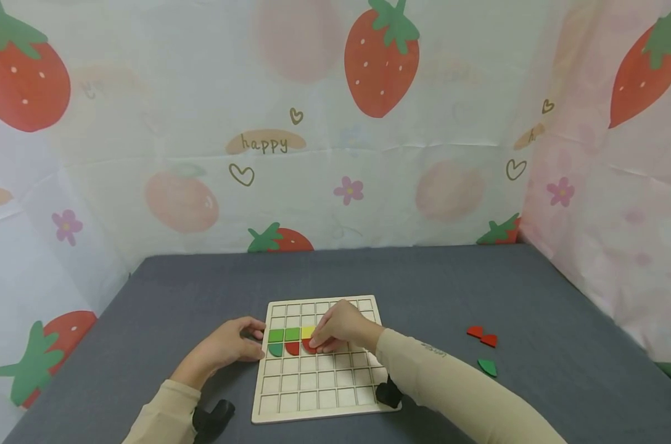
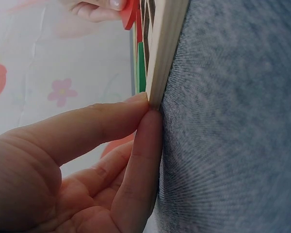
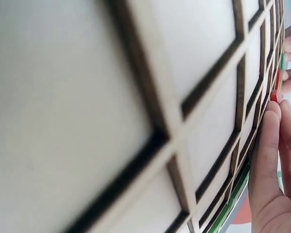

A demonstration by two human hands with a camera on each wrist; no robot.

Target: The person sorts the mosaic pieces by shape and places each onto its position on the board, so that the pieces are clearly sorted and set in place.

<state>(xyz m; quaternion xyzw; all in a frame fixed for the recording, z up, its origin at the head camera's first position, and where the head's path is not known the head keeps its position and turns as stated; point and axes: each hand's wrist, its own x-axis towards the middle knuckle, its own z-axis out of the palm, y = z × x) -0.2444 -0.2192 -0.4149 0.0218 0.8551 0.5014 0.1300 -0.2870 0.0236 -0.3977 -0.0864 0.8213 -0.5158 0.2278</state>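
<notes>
A pale wooden grid board (image 1: 309, 383) lies on the table. My left hand (image 1: 224, 345) holds its left edge, thumb and a finger pinching the rim in the left wrist view. Over the middle of the board, my right hand (image 1: 343, 327) pinches a red quarter-circle piece (image 1: 309, 347), which looks slightly raised in the left wrist view. Left of that piece sit a red rounded piece (image 1: 293, 349) and a green rounded piece (image 1: 275, 350). The row behind has two green squares (image 1: 276, 335) and a yellow square (image 1: 307, 332), partly covered by the right hand.
Two red pieces (image 1: 475, 332) and a green quarter-circle piece (image 1: 487, 367) lie loose on the dark grey tablecloth (image 1: 424, 290), right of the board. A strawberry-print curtain (image 1: 324, 203) stands behind the table and along both sides. Black wrist straps are on both arms.
</notes>
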